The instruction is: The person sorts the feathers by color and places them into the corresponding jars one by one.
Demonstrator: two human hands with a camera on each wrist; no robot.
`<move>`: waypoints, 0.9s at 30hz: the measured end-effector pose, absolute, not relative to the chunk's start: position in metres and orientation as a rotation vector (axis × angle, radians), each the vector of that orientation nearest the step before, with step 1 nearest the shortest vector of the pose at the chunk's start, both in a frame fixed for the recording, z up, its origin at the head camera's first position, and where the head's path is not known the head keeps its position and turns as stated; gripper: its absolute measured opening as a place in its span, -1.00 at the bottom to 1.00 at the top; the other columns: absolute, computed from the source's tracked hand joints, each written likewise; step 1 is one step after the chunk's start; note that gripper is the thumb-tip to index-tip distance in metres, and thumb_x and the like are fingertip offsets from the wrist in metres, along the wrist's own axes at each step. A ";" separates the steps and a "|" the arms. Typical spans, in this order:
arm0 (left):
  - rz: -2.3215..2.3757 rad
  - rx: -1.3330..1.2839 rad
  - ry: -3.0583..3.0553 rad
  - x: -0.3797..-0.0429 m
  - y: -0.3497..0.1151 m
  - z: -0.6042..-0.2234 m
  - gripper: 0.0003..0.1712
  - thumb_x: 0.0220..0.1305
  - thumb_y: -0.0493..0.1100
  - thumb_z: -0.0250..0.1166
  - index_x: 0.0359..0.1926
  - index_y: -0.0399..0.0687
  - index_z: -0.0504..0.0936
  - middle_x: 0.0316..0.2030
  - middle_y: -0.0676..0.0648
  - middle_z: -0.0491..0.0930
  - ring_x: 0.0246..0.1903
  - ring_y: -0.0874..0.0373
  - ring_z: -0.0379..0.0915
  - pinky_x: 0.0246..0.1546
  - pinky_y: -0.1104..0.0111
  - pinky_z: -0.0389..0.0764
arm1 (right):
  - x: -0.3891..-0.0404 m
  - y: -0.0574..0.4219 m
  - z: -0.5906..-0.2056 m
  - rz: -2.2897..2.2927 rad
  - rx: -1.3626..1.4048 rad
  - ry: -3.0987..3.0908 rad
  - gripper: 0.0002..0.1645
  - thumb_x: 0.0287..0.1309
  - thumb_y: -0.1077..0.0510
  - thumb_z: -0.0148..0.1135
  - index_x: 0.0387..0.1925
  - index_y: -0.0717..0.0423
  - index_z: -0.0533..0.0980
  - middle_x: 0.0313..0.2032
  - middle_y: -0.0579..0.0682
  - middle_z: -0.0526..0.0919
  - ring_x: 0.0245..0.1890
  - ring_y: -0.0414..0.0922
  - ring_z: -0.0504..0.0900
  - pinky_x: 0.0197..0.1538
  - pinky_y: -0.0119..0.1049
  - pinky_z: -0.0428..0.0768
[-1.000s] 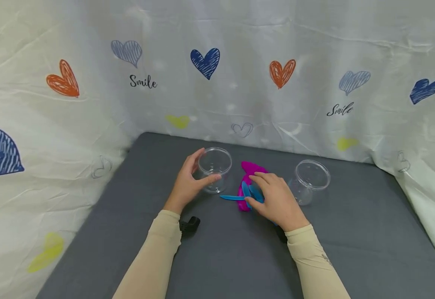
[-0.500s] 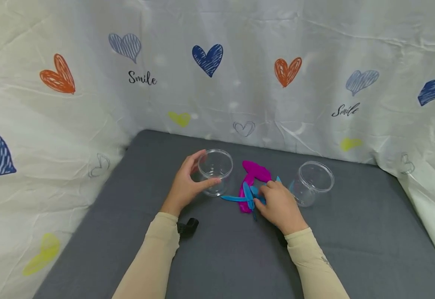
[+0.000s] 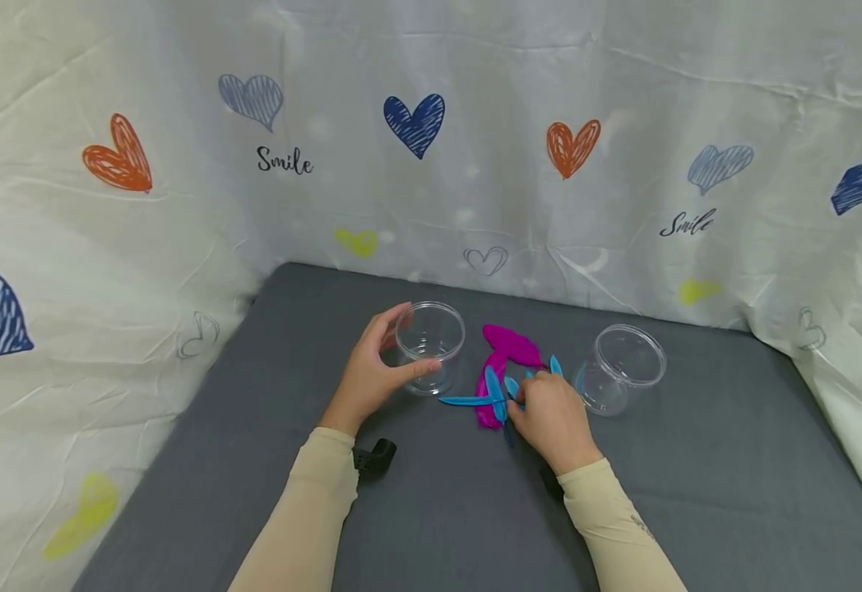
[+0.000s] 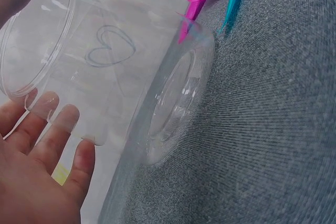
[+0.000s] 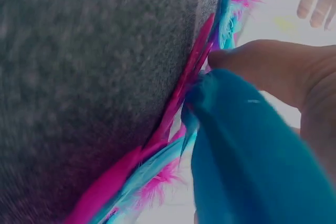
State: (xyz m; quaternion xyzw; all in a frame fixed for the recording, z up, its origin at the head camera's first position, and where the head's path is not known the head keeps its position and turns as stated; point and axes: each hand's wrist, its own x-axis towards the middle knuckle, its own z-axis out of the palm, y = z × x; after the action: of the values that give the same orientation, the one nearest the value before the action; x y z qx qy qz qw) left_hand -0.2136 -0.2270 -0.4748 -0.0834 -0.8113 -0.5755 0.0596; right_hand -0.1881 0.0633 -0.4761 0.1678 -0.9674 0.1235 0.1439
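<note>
My left hand [image 3: 373, 376] holds a clear plastic jar [image 3: 442, 335] by its side, fingers behind it and thumb in front. In the left wrist view fingertips touch the wall of the jar [image 4: 113, 85], whose base is at the cloth. My right hand [image 3: 553, 421] bends over a loose pile of feathers and appears to pinch a blue feather [image 5: 241, 135]; its fingertips are partly hidden. Magenta feathers [image 3: 512, 344] lie beneath and behind several blue feathers [image 3: 495, 395] between the two hands.
A second clear jar [image 3: 627, 362] stands to the right of the feathers, just beyond my right hand. Dark grey cloth [image 3: 468, 526] covers the table. A white curtain [image 3: 490, 189] printed with hearts hangs behind and at the sides.
My right hand has lowered onto the pile and its fingers have curled in among the blue feathers, shifting some of them. The left hand keeps its hold on the jar.
</note>
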 end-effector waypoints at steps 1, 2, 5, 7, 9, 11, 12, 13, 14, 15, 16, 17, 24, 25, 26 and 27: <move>-1.745 -0.254 -2.457 -0.213 -0.227 -0.474 0.13 0.09 0.22 0.70 0.62 0.41 0.31 0.53 0.21 0.38 0.59 0.11 0.29 0.61 -0.01 0.37 | -0.188 0.063 -0.476 0.364 0.472 -2.795 -0.75 0.11 0.17 0.63 -0.58 0.10 0.71 -0.56 -0.02 0.55 -0.55 -0.11 0.52 -0.51 -0.24 0.54; -1.748 -0.255 -2.457 -0.213 -0.227 -0.474 0.13 0.09 0.22 0.71 0.62 0.41 0.31 0.54 0.21 0.38 0.59 0.11 0.29 0.61 -0.01 0.37 | -0.187 0.063 -0.476 0.368 0.463 -2.798 -0.74 0.11 0.18 0.62 -0.60 0.09 0.69 -0.57 -0.03 0.55 -0.56 -0.12 0.51 -0.52 -0.25 0.52; -1.757 -0.258 -2.453 -0.212 -0.227 -0.474 0.13 0.09 0.21 0.71 0.62 0.40 0.31 0.54 0.21 0.38 0.60 0.13 0.28 0.62 0.01 0.36 | -0.185 0.062 -0.477 0.378 0.445 -2.806 -0.68 0.11 0.21 0.58 -0.67 0.04 0.63 -0.60 -0.05 0.51 -0.59 -0.14 0.46 -0.57 -0.28 0.43; -1.760 -0.262 -2.449 -0.211 -0.228 -0.474 0.14 0.09 0.21 0.71 0.62 0.40 0.31 0.54 0.20 0.38 0.60 0.14 0.28 0.62 0.01 0.36 | -0.185 0.061 -0.476 0.380 0.435 -2.816 -0.61 0.11 0.22 0.55 -0.72 0.00 0.57 -0.62 -0.06 0.47 -0.61 -0.15 0.42 -0.59 -0.29 0.36; -1.757 -0.260 -2.451 -0.211 -0.229 -0.473 0.14 0.09 0.21 0.71 0.62 0.40 0.32 0.54 0.20 0.38 0.59 0.14 0.28 0.62 0.01 0.37 | -0.185 0.061 -0.475 0.375 0.426 -2.826 -0.55 0.11 0.23 0.53 -0.77 -0.04 0.51 -0.64 -0.07 0.44 -0.62 -0.16 0.39 -0.60 -0.30 0.30; -1.752 -0.260 -2.453 -0.211 -0.229 -0.473 0.14 0.08 0.21 0.72 0.62 0.40 0.32 0.54 0.20 0.39 0.59 0.14 0.29 0.61 -0.01 0.37 | -0.185 0.061 -0.474 0.375 0.422 -2.847 -0.49 0.11 0.24 0.49 -0.82 -0.07 0.45 -0.65 -0.07 0.40 -0.64 -0.16 0.35 -0.61 -0.31 0.24; -1.750 -0.257 -2.455 -0.211 -0.229 -0.473 0.14 0.08 0.21 0.72 0.62 0.40 0.32 0.54 0.19 0.39 0.59 0.14 0.30 0.60 -0.01 0.38 | -0.185 0.061 -0.473 0.378 0.423 -2.856 -0.47 0.11 0.25 0.47 -0.84 -0.08 0.42 -0.66 -0.08 0.38 -0.64 -0.16 0.34 -0.61 -0.32 0.22; -1.749 -0.253 -2.457 -0.211 -0.230 -0.473 0.14 0.07 0.22 0.72 0.61 0.41 0.32 0.54 0.19 0.39 0.58 0.14 0.30 0.60 -0.02 0.39 | -0.185 0.061 -0.472 0.385 0.426 -2.864 -0.46 0.10 0.26 0.45 -0.85 -0.08 0.40 -0.66 -0.08 0.36 -0.65 -0.17 0.32 -0.61 -0.32 0.19; -1.749 -0.251 -2.459 -0.211 -0.230 -0.473 0.14 0.07 0.22 0.72 0.61 0.41 0.32 0.54 0.20 0.39 0.58 0.14 0.30 0.59 -0.02 0.39 | -0.185 0.062 -0.471 0.394 0.427 -2.871 -0.46 0.10 0.26 0.44 -0.85 -0.09 0.39 -0.66 -0.09 0.34 -0.65 -0.17 0.31 -0.61 -0.33 0.18; -1.752 -0.251 -2.457 -0.211 -0.230 -0.473 0.14 0.07 0.22 0.72 0.61 0.41 0.33 0.54 0.19 0.39 0.58 0.13 0.31 0.60 -0.03 0.39 | -0.185 0.062 -0.470 0.407 0.427 -2.878 -0.46 0.10 0.26 0.43 -0.85 -0.10 0.38 -0.66 -0.11 0.33 -0.65 -0.18 0.31 -0.60 -0.33 0.17; -1.755 -0.249 -2.458 -0.212 -0.230 -0.473 0.14 0.07 0.22 0.72 0.61 0.42 0.33 0.54 0.19 0.39 0.58 0.14 0.31 0.60 -0.03 0.39 | -0.185 0.063 -0.468 0.426 0.426 -2.881 -0.47 0.10 0.26 0.42 -0.85 -0.09 0.39 -0.67 -0.12 0.32 -0.65 -0.18 0.30 -0.60 -0.33 0.16; -1.759 -0.248 -2.457 -0.212 -0.230 -0.473 0.14 0.07 0.22 0.72 0.61 0.43 0.33 0.54 0.20 0.39 0.58 0.14 0.31 0.60 -0.03 0.39 | -0.185 0.064 -0.466 0.443 0.417 -2.883 -0.49 0.09 0.26 0.42 -0.84 -0.09 0.40 -0.68 -0.13 0.31 -0.66 -0.18 0.30 -0.60 -0.34 0.16; -1.777 -0.261 -2.457 -0.213 -0.229 -0.473 0.13 0.07 0.22 0.72 0.60 0.44 0.33 0.54 0.20 0.39 0.58 0.16 0.31 0.60 -0.02 0.39 | -0.181 0.073 -0.452 0.496 0.292 -2.879 -0.71 0.14 0.25 0.43 -0.67 0.05 0.64 -0.65 -0.08 0.46 -0.61 -0.16 0.40 -0.60 -0.32 0.34; -1.781 -0.260 -2.454 -0.213 -0.229 -0.473 0.13 0.07 0.21 0.72 0.60 0.45 0.33 0.54 0.19 0.39 0.57 0.15 0.31 0.60 -0.03 0.39 | -0.181 0.075 -0.450 0.512 0.282 -2.875 -0.76 0.16 0.23 0.43 -0.61 0.08 0.68 -0.62 -0.05 0.51 -0.59 -0.16 0.43 -0.59 -0.30 0.40; -1.783 -0.258 -2.452 -0.213 -0.229 -0.472 0.12 0.06 0.21 0.73 0.59 0.46 0.34 0.53 0.19 0.40 0.57 0.15 0.32 0.59 -0.04 0.40 | -0.181 0.076 -0.448 0.536 0.275 -2.869 -0.82 0.18 0.22 0.43 -0.54 0.10 0.71 -0.58 -0.02 0.56 -0.58 -0.15 0.47 -0.56 -0.27 0.48; -1.787 -0.258 -2.449 -0.213 -0.228 -0.472 0.12 0.06 0.20 0.73 0.59 0.46 0.34 0.53 0.19 0.40 0.57 0.14 0.32 0.58 -0.05 0.40 | -0.181 0.077 -0.446 0.570 0.271 -2.867 -0.84 0.19 0.21 0.42 -0.50 0.13 0.73 -0.53 0.00 0.59 -0.56 -0.14 0.50 -0.52 -0.23 0.53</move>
State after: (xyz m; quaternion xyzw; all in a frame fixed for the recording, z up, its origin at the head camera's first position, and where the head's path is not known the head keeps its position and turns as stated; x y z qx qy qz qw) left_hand -0.2134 -0.2284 -0.4722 -0.0849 -0.8039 -0.5867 0.0496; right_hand -0.1806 0.0773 -0.4462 0.0918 -0.9714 0.1931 0.1031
